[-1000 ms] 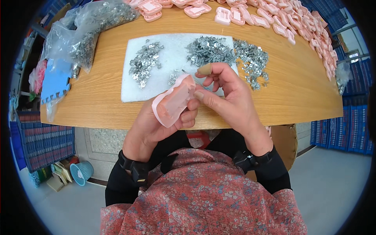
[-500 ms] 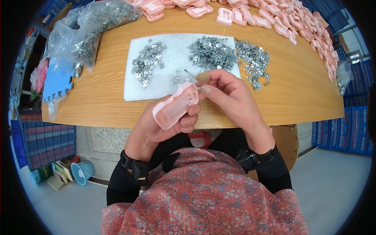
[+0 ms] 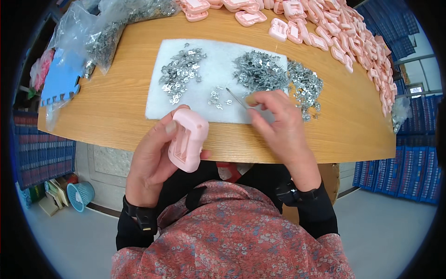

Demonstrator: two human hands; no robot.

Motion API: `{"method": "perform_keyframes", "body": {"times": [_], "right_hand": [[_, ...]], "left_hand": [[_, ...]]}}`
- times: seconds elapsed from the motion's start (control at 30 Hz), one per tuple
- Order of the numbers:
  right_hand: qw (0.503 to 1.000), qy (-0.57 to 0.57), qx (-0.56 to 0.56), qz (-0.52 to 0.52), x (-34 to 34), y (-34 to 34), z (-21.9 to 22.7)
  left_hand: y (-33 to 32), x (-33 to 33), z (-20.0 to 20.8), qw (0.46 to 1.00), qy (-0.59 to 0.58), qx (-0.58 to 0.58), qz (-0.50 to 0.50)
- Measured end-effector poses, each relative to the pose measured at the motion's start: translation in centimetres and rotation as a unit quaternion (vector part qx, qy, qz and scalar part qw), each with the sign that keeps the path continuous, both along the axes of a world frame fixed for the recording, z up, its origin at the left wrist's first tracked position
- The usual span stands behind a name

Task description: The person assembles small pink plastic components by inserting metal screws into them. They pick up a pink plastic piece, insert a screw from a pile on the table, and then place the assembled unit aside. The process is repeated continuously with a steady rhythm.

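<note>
My left hand point(image 3: 153, 151) grips a pale pink plastic casing point(image 3: 197, 137), tilted upright just off the table's near edge. Its hollow, slotted compartment shows, and the thumb rests on its upper left rim. To the right, my right hand point(image 3: 281, 123) pinches a thin metal rod-like tool point(image 3: 236, 96) between thumb and forefinger, its tip pointing up and left. The tool's exact kind cannot be made out. Beneath that tip, on a white foam sheet point(image 3: 186, 109), lie several loose small metal clips point(image 3: 216, 97). Larger heaps of clips point(image 3: 260, 72) sit at the sheet's right and left.
More clips point(image 3: 304, 88) spill onto the wooden table point(image 3: 353, 125) beside the sheet. Many pink casings point(image 3: 344, 35) are piled along the far right edge. Clear bags of metal parts point(image 3: 104, 44) and a blue foam mat point(image 3: 62, 79) occupy the left end.
The hands have separated: my left hand has drawn the casing down and left, turning it. My right hand has moved off it toward the right, still pinching the rod-like tool.
</note>
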State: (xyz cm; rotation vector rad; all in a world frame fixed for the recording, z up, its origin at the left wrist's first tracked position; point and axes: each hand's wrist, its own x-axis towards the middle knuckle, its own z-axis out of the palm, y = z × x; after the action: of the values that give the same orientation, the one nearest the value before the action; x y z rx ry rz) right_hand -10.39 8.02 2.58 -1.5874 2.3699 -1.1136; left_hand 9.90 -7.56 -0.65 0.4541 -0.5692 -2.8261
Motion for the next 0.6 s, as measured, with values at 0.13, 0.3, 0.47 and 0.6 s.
{"method": "perform_keyframes", "body": {"times": [0.13,0.3,0.47,0.6], "right_hand": [[0.995,0.066,0.005,0.070,-0.2,-2.9,-0.7],[0.998,0.038,0.018,0.039,-0.6,-3.8,-0.1],[0.982,0.156,0.101,0.021,-0.4,-2.7,0.4],[0.982,0.150,0.113,-0.011,0.5,-1.6,0.3]], "left_hand": [[-0.2,-0.6,1.9,1.000,-0.012,0.013,-0.023],[-1.8,0.1,-0.7,0.998,0.053,-0.019,-0.040],[-2.1,0.3,-0.8,0.999,0.026,-0.038,0.006],[-1.8,0.4,-0.4,0.998,-0.016,-0.058,0.005]]}}
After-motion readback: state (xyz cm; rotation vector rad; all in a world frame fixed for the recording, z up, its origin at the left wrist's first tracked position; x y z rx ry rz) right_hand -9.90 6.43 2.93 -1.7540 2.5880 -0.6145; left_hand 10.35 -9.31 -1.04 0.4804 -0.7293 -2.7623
